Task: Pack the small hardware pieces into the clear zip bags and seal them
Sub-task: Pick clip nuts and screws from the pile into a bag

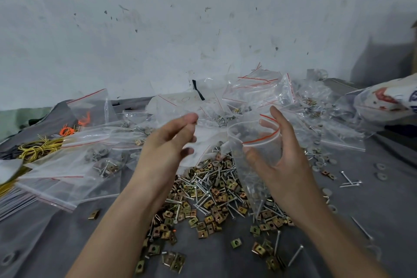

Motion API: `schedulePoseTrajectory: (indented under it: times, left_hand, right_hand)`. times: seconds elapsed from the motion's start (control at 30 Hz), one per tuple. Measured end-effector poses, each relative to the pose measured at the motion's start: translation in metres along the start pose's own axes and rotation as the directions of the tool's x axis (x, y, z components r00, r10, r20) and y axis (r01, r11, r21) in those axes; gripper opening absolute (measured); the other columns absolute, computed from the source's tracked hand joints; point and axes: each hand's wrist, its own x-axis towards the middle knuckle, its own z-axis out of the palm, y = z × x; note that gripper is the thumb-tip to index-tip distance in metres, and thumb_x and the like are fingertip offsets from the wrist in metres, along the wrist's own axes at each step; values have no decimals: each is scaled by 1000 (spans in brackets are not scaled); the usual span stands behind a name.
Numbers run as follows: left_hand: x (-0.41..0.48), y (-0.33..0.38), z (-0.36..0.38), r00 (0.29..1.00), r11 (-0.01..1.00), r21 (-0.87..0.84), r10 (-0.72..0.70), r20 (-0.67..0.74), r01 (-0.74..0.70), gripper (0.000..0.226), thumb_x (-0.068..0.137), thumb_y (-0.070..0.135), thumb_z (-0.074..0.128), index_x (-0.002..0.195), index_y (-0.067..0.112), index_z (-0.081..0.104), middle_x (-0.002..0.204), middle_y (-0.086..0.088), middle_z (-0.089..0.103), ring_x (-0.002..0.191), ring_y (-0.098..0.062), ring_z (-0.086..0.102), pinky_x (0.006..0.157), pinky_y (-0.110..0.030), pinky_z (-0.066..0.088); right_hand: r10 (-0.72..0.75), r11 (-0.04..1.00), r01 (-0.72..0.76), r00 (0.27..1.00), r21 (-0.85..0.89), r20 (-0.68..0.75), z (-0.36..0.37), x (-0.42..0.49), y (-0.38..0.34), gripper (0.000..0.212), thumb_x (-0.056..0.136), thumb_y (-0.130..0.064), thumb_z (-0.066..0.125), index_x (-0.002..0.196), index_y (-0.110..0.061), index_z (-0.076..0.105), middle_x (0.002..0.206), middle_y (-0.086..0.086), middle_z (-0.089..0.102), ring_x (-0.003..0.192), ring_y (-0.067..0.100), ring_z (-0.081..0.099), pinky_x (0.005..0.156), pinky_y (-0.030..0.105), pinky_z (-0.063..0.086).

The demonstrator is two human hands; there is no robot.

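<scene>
Bag in hand: our right hand (286, 160) holds an open bag (248, 174) just above the far right edge of the pile (214, 189), thumb in front and fingers behind, so the red-striped mouth stands round and wide.
Bag contents: we see some screws and dark pieces low in it; it looks only partly filled and is not sealed.
Left hand: our left hand (171, 140) hovers above the far left edge of the pile, close to the bag's mouth. Its fingertips are bunched and blurred, and we cannot tell whether they pinch any pieces.
Done: several filled bags (74, 165) lie left of the pile, and a heap of bags (255, 92) rises behind it; we cannot tell which of them are sealed.
Left to do: we judge most of the work remains. The pile is still a large spread of screws and brass-coloured square clips, and grey washers (320, 162) lie scattered right of it.
Step now: we judge this to be the filling of the held bag; its sealing comes after.
Surface: a grey cloth (67, 232) lies under the pile and bears everything.
Other things: yellow wire (38, 149) and orange wire (67, 131) lie far left of the pile; a printed white sack (388, 101) lies far right of it.
Room: a pale, stained wall (180, 29) stands close behind the pile.
</scene>
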Motion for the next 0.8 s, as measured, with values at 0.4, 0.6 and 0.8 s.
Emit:
schedulePoseTrajectory:
  times: [0.4,0.6,0.8]
  left_hand:
    - [8,27,70,878,695,537,390,277,-478,17,97,27,58,113,30,66,86,20,62,82,5,56,66,-4,37]
    - [12,19,42,906,714,560,362,220,-421,18,98,33,56,114,31,65,85,24,62,85,11,56,68,-1,39]
    - [13,-25,-3,959,551,792,60,275,-262,26,99,42,50,124,37,56,96,21,59,83,9,58,59,-7,45]
  right_hand:
    - [11,994,-6,999,106,-52,1,3,1,76,88,-44,72,149,-53,28,138,-28,52,128,-8,48,98,17,43]
    - [21,987,-3,994,161,-105,-8,5,5,69,90,-37,73,147,-47,35,132,-28,55,120,-16,50,87,2,41]
    - [11,990,10,989,138,-147,-16,8,9,69,89,-44,72,146,-48,34,132,-27,56,119,-14,51,87,4,42]
